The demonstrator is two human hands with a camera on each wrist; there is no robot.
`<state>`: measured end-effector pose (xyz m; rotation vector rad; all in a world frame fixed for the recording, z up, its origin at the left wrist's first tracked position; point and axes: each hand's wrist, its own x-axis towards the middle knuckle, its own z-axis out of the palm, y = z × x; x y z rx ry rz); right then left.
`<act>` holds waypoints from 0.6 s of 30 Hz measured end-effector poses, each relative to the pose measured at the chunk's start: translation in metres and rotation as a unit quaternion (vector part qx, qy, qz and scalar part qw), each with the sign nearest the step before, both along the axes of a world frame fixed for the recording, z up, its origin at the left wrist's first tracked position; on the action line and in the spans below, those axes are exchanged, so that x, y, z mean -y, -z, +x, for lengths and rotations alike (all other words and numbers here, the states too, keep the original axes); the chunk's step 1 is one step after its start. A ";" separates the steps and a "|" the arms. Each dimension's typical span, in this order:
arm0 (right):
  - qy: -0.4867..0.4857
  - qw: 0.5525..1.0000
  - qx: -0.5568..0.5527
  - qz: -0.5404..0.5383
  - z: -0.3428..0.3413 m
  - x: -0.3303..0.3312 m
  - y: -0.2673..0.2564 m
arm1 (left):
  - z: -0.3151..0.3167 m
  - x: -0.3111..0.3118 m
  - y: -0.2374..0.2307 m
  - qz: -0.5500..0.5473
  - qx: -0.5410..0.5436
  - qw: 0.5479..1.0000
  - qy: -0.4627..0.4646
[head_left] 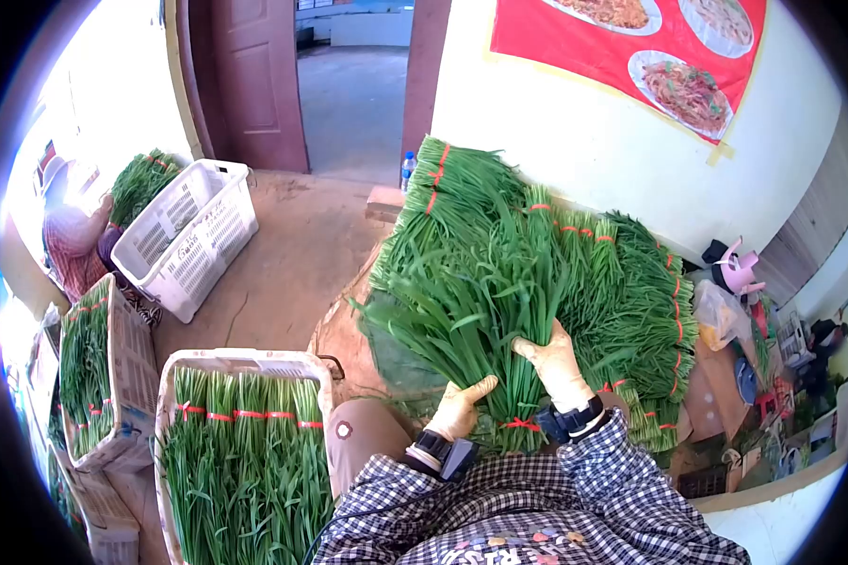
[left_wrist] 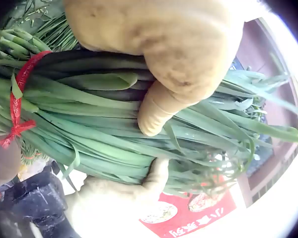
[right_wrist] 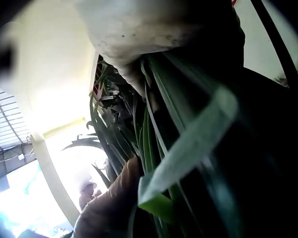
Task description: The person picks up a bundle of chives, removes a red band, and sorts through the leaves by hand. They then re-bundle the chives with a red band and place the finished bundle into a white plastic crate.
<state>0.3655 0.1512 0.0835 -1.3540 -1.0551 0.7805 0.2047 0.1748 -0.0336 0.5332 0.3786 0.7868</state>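
In the head view, a large bunch of garlic chives (head_left: 471,306) stands between both hands, its leaves fanned away from the person. A red tie (head_left: 520,426) circles its stem end, close to the lap. The gloved left hand (head_left: 456,411) grips the bunch from the left, with its thumb laid across the leaves. From the right, the gloved right hand (head_left: 558,367) holds the same bunch a little higher up. The left wrist view shows the left thumb (left_wrist: 156,111) pressed on the leaves and the red tie (left_wrist: 21,94) knotted beside it. Leaves darken the right wrist view.
Tied chive bundles (head_left: 622,282) are piled ahead and to the right. A crate (head_left: 245,356) of bundles stands at the left knee, with another crate (head_left: 134,377) beyond it. Farther off, a person (head_left: 73,231) handles chives by a white crate (head_left: 219,250). A bottle (head_left: 408,169) stands near the doorway.
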 end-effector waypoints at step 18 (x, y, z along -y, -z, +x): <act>0.084 0.985 0.150 0.006 0.019 0.015 -0.011 | 0.004 0.000 -0.005 0.020 -0.033 0.997 -0.060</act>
